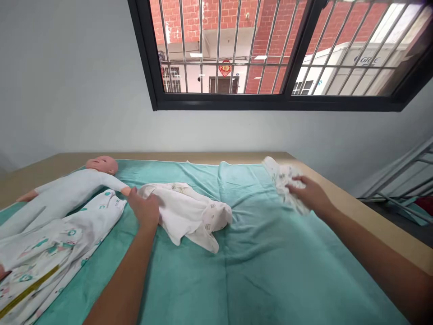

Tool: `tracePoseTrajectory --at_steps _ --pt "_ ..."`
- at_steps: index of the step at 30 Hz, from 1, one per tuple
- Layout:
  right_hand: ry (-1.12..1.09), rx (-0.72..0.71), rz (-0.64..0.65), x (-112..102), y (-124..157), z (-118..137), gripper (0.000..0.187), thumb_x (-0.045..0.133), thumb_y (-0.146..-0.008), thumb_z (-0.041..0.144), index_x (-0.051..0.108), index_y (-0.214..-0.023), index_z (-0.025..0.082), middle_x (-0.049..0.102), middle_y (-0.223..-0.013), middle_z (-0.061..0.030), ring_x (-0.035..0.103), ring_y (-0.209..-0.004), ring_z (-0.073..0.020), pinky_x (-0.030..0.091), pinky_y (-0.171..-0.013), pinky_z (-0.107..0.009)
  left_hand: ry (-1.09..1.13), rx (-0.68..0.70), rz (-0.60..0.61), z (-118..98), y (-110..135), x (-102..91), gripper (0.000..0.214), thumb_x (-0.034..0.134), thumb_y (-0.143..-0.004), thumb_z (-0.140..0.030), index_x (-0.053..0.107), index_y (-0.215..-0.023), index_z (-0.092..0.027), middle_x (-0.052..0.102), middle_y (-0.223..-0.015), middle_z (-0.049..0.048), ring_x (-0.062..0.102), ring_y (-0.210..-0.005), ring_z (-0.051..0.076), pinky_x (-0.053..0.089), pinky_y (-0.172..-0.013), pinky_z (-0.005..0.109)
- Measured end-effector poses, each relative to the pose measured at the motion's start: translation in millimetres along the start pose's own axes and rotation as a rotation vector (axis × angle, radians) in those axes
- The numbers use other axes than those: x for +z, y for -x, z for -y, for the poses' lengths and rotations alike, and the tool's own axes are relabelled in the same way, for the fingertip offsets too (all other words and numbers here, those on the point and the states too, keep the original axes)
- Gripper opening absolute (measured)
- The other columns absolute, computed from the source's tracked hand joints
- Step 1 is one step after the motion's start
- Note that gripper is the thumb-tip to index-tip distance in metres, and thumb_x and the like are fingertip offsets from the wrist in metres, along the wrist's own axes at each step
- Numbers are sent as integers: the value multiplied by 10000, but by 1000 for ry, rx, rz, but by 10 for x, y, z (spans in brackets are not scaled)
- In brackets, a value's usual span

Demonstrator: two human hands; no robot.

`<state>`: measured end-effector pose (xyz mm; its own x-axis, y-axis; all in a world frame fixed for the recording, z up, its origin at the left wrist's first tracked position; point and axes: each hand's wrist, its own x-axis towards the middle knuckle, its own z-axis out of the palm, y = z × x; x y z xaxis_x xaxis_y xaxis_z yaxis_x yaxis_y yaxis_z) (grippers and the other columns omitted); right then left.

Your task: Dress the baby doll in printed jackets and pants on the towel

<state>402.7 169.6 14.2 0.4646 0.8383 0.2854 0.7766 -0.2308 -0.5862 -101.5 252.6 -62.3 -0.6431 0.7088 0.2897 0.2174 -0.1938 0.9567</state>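
Observation:
My left hand [145, 208] is closed on the left end of a crumpled white baby garment [189, 212]. Small printed figures show on the garment's upper edge and right end. Off to the right, my right hand [306, 193] grips a small white printed cloth [287, 183], raised slightly and blurred; its exact kind is hard to make out. A baby doll [76, 187] in a white suit lies on the left, its near hand beside my left fingers. In front of it lies a white printed baby outfit [64, 239] with a yellow strip [30, 291] across it.
A green cloth [270, 271] with creases covers the wooden tabletop [368, 228]. Behind stands a grey wall [84, 90] with a dark-framed, barred window [223, 101]. Metal rails [402, 180] are at the right. Something skin-toned is cut off at the left edge.

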Motion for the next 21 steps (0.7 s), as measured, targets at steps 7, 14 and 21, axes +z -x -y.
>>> tracePoseTrajectory --at_steps 7,14,21 --pt "381 -241 33 140 420 -73 443 595 -786 519 649 -1056 171 599 -1242 -182 533 -1146 -400 436 -903 -490 -703 737 259 -54 211 138 352 450 -907 -257 553 -1225 -149 501 -1404 158 343 -1403 294 200 -1182 485" --pt "10 -586 491 807 1540 1468 413 514 -877 638 584 -890 232 671 -863 -58 581 -706 -222 311 -566 -307 -1003 492 492 -203 294 487 493 538 -861 -446 558 -1280 -187 566 -1271 170 479 -1207 351 391 -982 513" --pt "-234 -452 441 1163 1209 1526 223 513 -816 257 376 -650 200 478 -627 4 430 -622 -147 244 -577 -275 -1031 457 515 -687 18 390 344 318 -928 -275 649 -893 -187 636 -1028 120 579 -999 269 421 -811 378"
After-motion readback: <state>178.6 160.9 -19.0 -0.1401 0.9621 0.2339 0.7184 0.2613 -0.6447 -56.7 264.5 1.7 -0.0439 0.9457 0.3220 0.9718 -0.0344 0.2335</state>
